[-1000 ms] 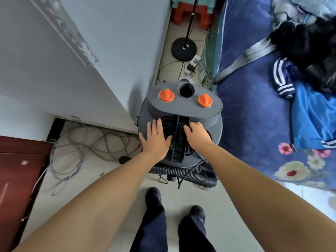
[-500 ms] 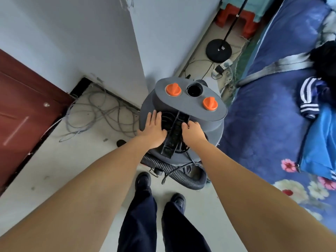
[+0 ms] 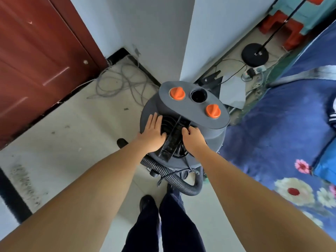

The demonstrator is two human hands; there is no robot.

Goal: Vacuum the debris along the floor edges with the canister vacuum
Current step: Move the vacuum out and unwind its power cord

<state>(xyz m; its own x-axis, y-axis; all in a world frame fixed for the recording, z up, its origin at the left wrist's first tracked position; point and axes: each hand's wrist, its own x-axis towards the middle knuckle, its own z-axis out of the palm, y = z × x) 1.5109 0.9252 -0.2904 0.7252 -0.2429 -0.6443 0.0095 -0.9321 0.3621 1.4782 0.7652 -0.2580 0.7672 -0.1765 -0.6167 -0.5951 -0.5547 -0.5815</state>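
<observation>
While the left hand [image 3: 152, 132] lies flat, fingers straight, on the grey vacuum [image 3: 183, 124], the right hand [image 3: 193, 138] curls against its black handle [image 3: 173, 140]. Standing upright on the floor [image 3: 76, 135] between wall corner and blue bed [image 3: 283, 124], the vacuum has its oval top running left to right, the hose [image 3: 174, 177] looping below.

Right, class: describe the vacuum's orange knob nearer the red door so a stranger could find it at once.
Find the grey round canister vacuum standing at the white wall corner. On its flat grey oval lid sit two orange plastic knobs beside a black round hole. Yours is the orange knob on the door side, above the flat left hand.
</observation>
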